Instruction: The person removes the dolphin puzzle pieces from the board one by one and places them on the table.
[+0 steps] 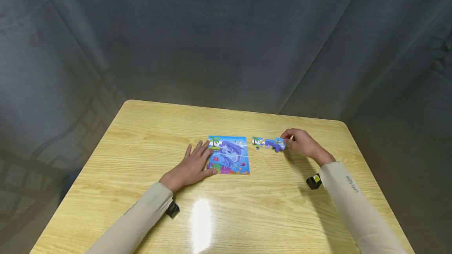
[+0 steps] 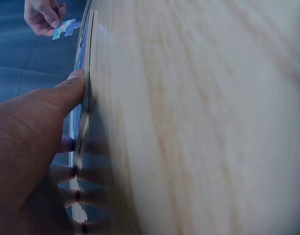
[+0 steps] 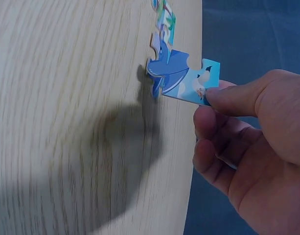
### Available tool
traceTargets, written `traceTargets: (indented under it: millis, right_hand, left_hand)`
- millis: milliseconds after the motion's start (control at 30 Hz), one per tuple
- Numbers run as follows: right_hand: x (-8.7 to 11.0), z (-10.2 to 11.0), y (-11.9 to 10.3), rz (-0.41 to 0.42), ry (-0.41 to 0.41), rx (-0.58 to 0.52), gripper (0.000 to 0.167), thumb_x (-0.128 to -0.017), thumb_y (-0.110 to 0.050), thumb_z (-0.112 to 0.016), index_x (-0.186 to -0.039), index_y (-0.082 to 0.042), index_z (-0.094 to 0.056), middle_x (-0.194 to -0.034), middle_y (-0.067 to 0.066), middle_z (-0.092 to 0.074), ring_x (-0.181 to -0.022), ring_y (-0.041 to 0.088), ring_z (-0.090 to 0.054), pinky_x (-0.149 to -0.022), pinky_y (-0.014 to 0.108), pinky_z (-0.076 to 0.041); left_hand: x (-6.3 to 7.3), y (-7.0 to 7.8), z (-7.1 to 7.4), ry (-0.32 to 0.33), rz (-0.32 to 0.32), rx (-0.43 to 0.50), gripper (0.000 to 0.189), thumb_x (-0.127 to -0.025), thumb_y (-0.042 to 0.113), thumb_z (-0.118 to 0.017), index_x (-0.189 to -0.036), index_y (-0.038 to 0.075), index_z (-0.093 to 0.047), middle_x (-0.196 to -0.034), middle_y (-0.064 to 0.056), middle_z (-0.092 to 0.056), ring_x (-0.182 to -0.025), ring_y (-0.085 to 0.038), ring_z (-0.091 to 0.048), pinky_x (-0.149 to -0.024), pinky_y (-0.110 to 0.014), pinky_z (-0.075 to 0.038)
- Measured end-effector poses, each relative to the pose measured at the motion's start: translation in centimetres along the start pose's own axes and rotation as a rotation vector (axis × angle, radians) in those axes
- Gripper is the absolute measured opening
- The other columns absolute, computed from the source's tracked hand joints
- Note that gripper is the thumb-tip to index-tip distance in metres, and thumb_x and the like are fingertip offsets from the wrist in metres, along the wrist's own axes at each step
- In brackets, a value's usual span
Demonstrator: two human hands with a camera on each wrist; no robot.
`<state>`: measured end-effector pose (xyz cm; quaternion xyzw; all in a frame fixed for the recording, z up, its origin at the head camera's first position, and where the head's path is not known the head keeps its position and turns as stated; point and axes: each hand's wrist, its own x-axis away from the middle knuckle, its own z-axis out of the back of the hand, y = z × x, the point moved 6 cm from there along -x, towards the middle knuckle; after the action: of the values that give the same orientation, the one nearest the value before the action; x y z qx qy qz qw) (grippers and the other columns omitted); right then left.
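A dark curtain [image 1: 212, 42] hangs behind the table [image 1: 268, 211].

Dark lettering [image 1: 352, 184], right sleeve [image 1: 354, 211], not clearly legible

- Left sleeve [image 1: 135, 222]: pale beige, long, plain cloth that ends in a cuff at the wrist.
- Left print [image 1: 130, 207]: a thin dark mark along the sleeve's outer edge, too small to read.
- Right sleeve [image 1: 360, 214]: the same pale beige, also wrist-length.
- Right lettering [image 1: 352, 184]: small and dark, running lengthwise along the forearm.
- Left wrist device [image 1: 172, 209]: small, black, boxy, beside the cuff.
- Right wrist device [image 1: 312, 182]: likewise black and compact, with a bright yellow patch [image 1: 316, 177].
- Left grip [image 1: 192, 166] and right grip [image 1: 300, 142]: bare hands.
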<state>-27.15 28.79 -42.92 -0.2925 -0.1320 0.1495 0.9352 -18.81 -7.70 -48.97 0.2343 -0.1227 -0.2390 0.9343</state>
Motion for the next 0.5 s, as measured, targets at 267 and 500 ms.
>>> traceTargets:
  millis: [267, 500]
  right_hand:
    - [0.3, 0.7, 1.5, -0.024, -0.029, 0.030, 0.016, -0.106, 0.002, -0.056, -0.112, 0.004, -0.071, -0.103, 0.020, -0.067, -0.071, 0.017, -0.053, -0.059, 0.027, -0.044]
    - [0.2, 0.5, 2.3, -0.050, -0.038, 0.034, 0.015, -0.105, 0.003, -0.057, -0.112, 0.006, -0.070, -0.102, 0.019, -0.067, -0.073, 0.018, -0.053, -0.061, 0.028, -0.047]
  left_hand:
    - [-0.1, -0.1, 0.0, 0.000, -0.001, -0.003, 0.076, -0.105, 0.055, -0.062, -0.162, 0.010, -0.039, -0.180, -0.019, -0.011, -0.168, -0.044, -0.005, -0.131, -0.074, -0.002]
    - [0.0, 0.0, 0.0, 0.002, -0.003, 0.007, 0.076, -0.105, 0.054, -0.062, -0.162, 0.010, -0.040, -0.180, -0.019, -0.011, -0.168, -0.044, -0.005, -0.131, -0.074, -0.001]
